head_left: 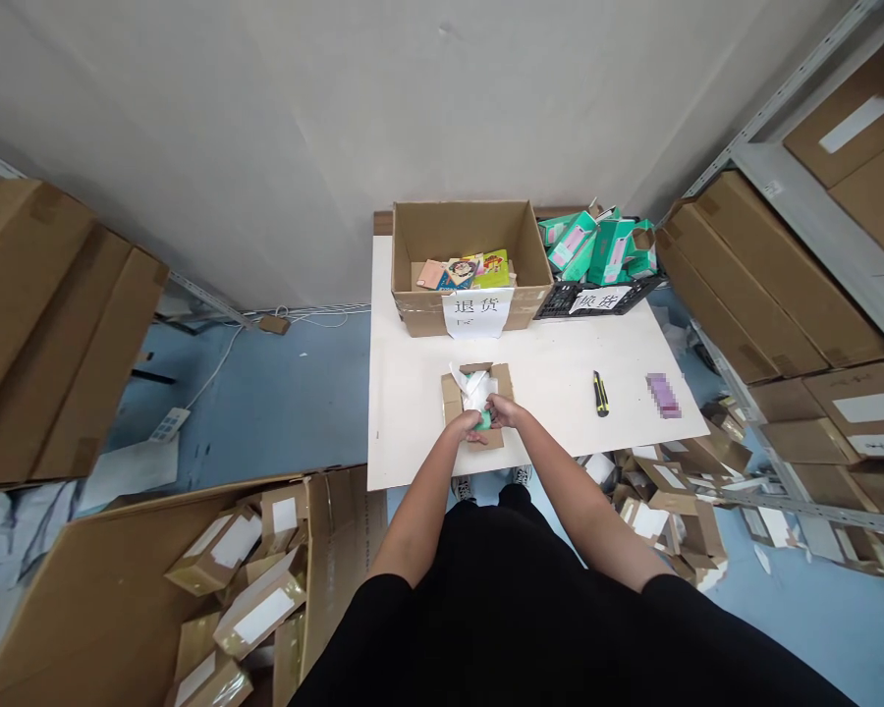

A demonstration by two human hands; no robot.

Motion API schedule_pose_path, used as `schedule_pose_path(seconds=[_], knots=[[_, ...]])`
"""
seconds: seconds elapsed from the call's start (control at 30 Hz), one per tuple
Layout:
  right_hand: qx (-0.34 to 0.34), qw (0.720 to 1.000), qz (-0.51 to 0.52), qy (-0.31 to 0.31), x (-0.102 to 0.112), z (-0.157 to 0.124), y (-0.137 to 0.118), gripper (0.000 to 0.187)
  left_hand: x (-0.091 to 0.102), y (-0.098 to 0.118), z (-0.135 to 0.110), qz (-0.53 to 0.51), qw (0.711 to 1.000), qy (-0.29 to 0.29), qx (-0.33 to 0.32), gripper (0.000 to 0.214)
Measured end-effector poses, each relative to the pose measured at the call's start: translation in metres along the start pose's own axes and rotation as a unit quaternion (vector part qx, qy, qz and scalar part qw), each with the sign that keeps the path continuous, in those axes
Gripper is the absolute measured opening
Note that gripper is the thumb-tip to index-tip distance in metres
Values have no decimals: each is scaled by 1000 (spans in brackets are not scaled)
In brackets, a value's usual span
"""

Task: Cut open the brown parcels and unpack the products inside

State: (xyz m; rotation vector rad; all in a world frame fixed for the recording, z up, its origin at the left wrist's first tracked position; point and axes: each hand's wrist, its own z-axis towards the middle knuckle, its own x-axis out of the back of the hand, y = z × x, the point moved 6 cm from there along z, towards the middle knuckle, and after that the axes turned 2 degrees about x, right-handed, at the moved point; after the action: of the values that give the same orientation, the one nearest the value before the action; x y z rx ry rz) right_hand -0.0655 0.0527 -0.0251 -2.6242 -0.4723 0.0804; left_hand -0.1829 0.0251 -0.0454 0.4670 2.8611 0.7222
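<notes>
A small opened cardboard box (453, 396) lies on the white table (545, 363) in front of me, with white wrapping (475, 389) sticking out of it. Both my hands meet over its near end around a small green packet (484, 421). My left hand (469, 425) is closed on the packet's left side and my right hand (501, 409) is closed on its right side. Most of the packet is hidden by my fingers.
A large open carton (413, 255) with colourful items and a paper label stands at the table's back; a black crate (560, 299) of green boxes is beside it. A utility knife (600, 393) and a purple item (664, 395) lie to the right. Cartons crowd the floor and shelves.
</notes>
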Motion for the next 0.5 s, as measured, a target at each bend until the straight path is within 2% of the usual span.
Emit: schedule_pose_path(seconds=[0.13, 0.3, 0.5], knots=[[6, 999, 37, -22, 8, -7, 1, 30, 10, -2, -10, -22, 998, -50, 21, 48], [29, 998, 37, -35, 17, -16, -6, 26, 19, 1, -28, -49, 993, -109, 0, 46], [26, 999, -8, 30, 33, -20, -10, 19, 15, 9, -47, -70, 980, -177, -60, 59]])
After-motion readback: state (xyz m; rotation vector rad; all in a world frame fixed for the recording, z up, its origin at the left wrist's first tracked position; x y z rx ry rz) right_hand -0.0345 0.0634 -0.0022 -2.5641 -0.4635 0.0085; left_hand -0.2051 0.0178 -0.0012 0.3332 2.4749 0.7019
